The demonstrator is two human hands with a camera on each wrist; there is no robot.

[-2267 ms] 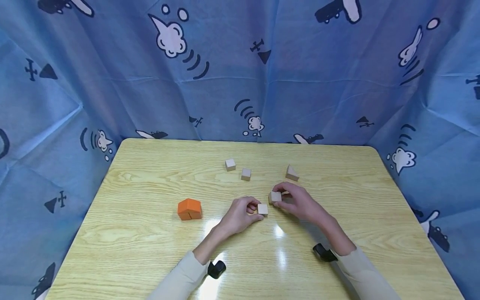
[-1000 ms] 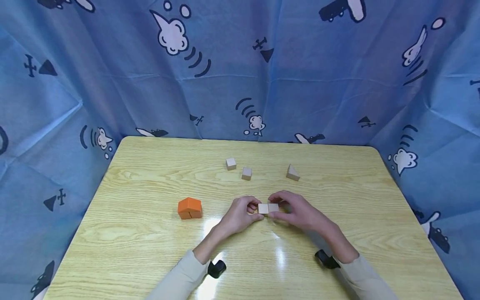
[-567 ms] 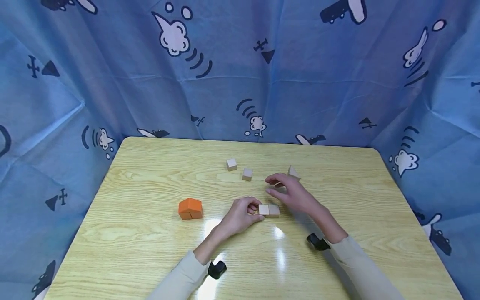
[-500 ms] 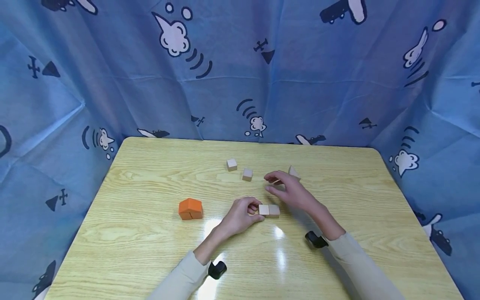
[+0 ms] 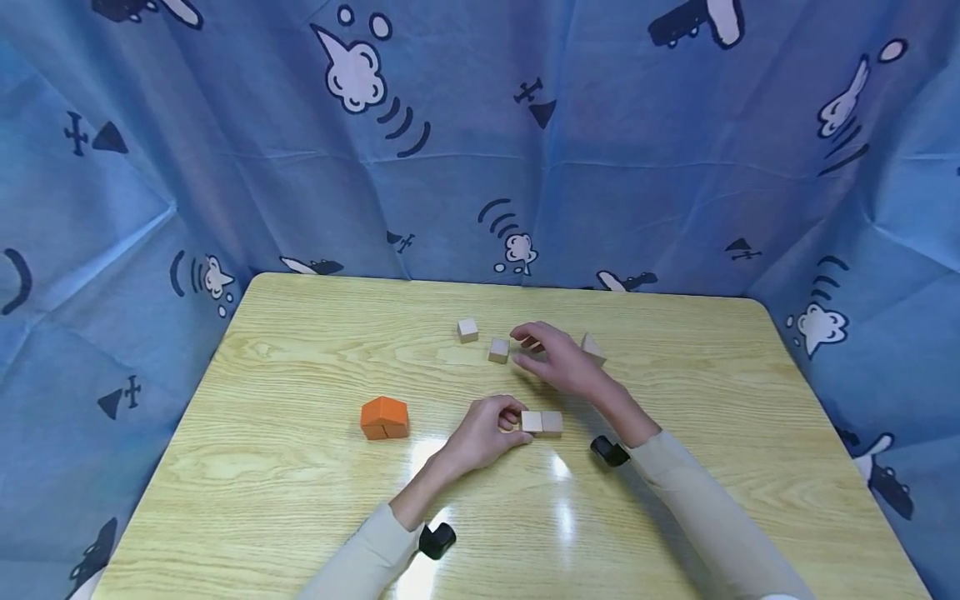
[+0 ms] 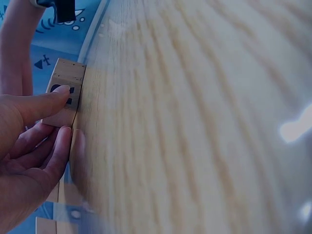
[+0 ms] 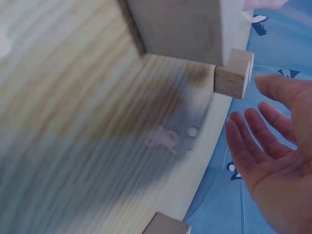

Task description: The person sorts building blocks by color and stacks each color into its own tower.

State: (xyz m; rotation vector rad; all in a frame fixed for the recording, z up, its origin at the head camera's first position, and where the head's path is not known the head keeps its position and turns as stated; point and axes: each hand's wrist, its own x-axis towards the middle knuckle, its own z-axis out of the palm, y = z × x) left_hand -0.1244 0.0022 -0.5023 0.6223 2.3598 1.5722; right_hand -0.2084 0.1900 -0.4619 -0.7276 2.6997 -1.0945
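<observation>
My left hand (image 5: 482,432) pinches the left one of two small pale wooden cubes standing side by side on the table. That left cube (image 5: 531,422) touches the right cube (image 5: 552,423). In the left wrist view, the thumb lies over a black mark on the wooden cube (image 6: 57,117). My right hand (image 5: 561,360) is above the table, thumb and fingers apart, holding nothing. Just left of its fingertips sits another wooden cube (image 5: 498,350), and a further cube (image 5: 467,330) lies beyond it. A triangular wooden block (image 5: 593,347) is partly hidden behind the right hand.
An orange house-shaped group of blocks (image 5: 385,418) stands left of my left hand on the wood-grain table (image 5: 285,500). A blue patterned curtain (image 5: 450,125) surrounds the table's back and sides. In the right wrist view, a blurred wooden block (image 7: 175,29) looms close to the camera.
My right hand brought the right cube against the left one and let it go. It then moved away and leftward, towards the loose cubes. My left hand has stayed at its cube.
</observation>
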